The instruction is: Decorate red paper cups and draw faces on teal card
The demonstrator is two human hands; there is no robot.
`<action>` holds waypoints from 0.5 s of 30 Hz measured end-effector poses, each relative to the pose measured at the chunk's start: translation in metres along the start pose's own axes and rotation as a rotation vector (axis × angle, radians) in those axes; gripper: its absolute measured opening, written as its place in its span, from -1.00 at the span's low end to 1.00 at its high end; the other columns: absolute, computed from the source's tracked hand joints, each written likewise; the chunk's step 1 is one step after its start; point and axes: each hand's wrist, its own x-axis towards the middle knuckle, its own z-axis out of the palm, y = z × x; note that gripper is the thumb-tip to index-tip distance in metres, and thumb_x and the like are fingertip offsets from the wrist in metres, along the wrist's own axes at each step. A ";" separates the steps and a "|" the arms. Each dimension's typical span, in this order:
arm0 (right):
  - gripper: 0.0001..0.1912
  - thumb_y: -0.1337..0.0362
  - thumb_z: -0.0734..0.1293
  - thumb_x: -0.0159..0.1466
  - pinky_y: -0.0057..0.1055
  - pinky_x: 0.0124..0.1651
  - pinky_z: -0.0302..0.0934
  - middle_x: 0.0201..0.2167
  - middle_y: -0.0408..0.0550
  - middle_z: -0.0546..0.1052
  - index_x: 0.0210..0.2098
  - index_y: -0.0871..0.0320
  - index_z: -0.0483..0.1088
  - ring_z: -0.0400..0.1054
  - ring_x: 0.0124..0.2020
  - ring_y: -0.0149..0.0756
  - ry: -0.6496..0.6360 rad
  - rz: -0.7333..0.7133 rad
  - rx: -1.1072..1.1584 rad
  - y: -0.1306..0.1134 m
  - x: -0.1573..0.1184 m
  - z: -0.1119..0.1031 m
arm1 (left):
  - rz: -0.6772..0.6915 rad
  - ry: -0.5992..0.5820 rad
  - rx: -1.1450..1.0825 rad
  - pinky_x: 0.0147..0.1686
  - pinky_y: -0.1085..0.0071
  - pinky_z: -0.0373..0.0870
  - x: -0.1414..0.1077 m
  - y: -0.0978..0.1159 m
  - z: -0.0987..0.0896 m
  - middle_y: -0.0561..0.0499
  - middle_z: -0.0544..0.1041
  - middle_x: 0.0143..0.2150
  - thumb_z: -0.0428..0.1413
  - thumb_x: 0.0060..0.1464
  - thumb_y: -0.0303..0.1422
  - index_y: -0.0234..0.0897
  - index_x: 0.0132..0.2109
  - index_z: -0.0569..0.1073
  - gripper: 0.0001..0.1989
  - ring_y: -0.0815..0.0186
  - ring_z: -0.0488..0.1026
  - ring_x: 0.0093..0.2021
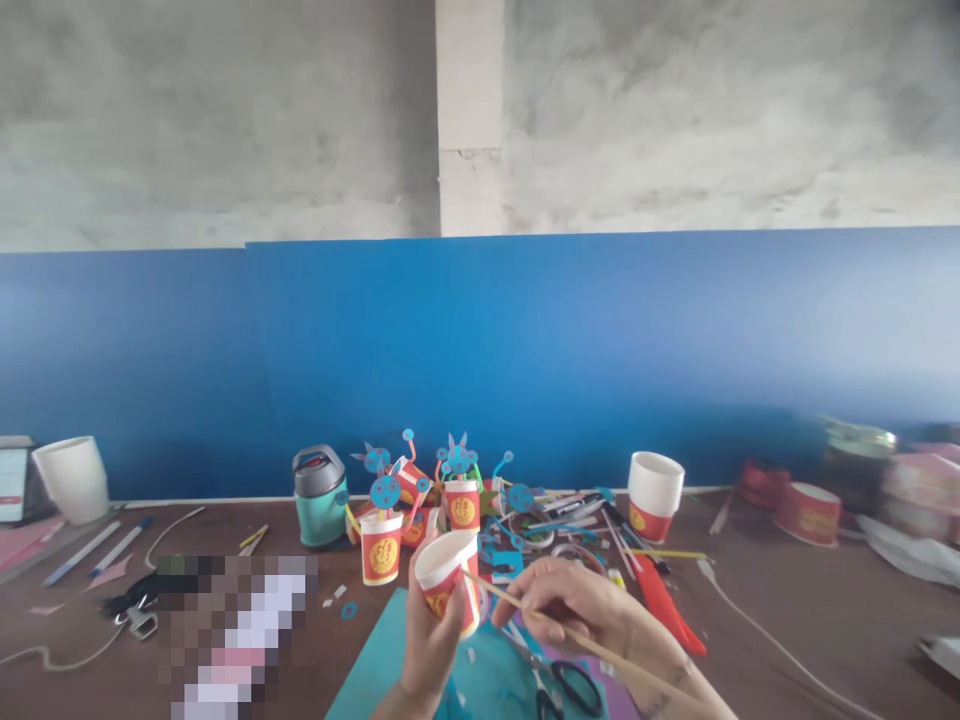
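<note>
Near paper cup [448,558]: white rim band, red body, yellow emblem. Stick [616,660] pale tan. Near sheet [375,655] teal; scissors handles [541,690] black. Far paper head [385,491] blue, pinkish-red markings; cup under it [381,555] red, white-rimmed, round yellow emblem. Left flask [320,518] teal, dark lid. Right cup stack [655,487] white over red. Far partition [480,340] solid blue; wall [225,120] mottled grey.

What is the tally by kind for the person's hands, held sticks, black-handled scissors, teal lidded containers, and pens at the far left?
Hands: 2, left hand around a red-and-white paper cup, right hand
Stick in the right hand: 1
Scissors: 1 pair
Teal lidded container: 1
Pens: 2
Total: 7
</note>
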 end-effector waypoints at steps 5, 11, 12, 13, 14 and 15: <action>-0.68 0.46 0.15 -0.02 -0.59 -0.77 -0.28 -0.78 -0.24 0.33 -0.39 0.26 0.51 -0.12 -0.83 -0.59 0.040 0.069 -0.169 0.001 0.003 0.003 | -0.009 -0.029 -0.013 0.05 0.21 0.33 -0.001 0.004 0.003 -0.20 0.40 0.11 0.15 0.05 -0.24 -0.25 0.12 0.29 -0.51 0.06 0.36 0.09; -0.71 0.45 0.18 0.03 -0.64 -0.75 -0.14 -0.78 -0.28 0.34 -0.31 0.23 0.46 -0.02 -0.82 -0.58 0.109 0.100 -0.370 -0.006 -0.004 0.009 | -0.059 0.004 -0.047 0.09 0.24 0.27 -0.001 0.009 0.003 -0.19 0.38 0.13 0.10 0.07 -0.13 -0.24 0.15 0.27 -0.47 0.08 0.32 0.14; -0.71 0.44 0.18 0.04 -0.64 -0.75 -0.15 -0.78 -0.28 0.34 -0.31 0.23 0.46 -0.02 -0.81 -0.58 0.104 0.103 -0.367 -0.007 -0.005 0.009 | -0.071 0.025 -0.050 0.10 0.24 0.25 0.000 0.009 0.003 -0.18 0.38 0.13 0.07 0.09 -0.11 -0.23 0.15 0.26 -0.47 0.10 0.30 0.15; -0.72 0.44 0.18 0.05 -0.63 -0.76 -0.16 -0.77 -0.28 0.34 -0.31 0.23 0.46 -0.03 -0.81 -0.58 0.095 0.112 -0.360 -0.008 -0.006 0.008 | -0.074 0.047 -0.046 0.11 0.25 0.24 0.000 0.008 0.002 -0.17 0.38 0.12 0.05 0.11 -0.10 -0.22 0.16 0.24 -0.48 0.11 0.29 0.17; -0.72 0.44 0.18 0.05 -0.63 -0.76 -0.17 -0.77 -0.28 0.34 -0.32 0.23 0.47 -0.03 -0.81 -0.58 0.089 0.117 -0.348 -0.008 -0.006 0.008 | -0.071 0.065 -0.035 0.12 0.25 0.23 0.000 0.007 0.002 -0.17 0.38 0.12 0.03 0.12 -0.11 -0.21 0.17 0.23 -0.49 0.12 0.27 0.18; -0.73 0.44 0.18 0.05 -0.62 -0.76 -0.17 -0.78 -0.28 0.33 -0.33 0.23 0.47 -0.04 -0.82 -0.58 0.084 0.119 -0.335 -0.009 -0.006 0.007 | -0.060 0.075 -0.019 0.12 0.24 0.22 0.000 0.006 0.001 -0.16 0.38 0.12 0.03 0.13 -0.12 -0.20 0.17 0.22 -0.49 0.13 0.27 0.18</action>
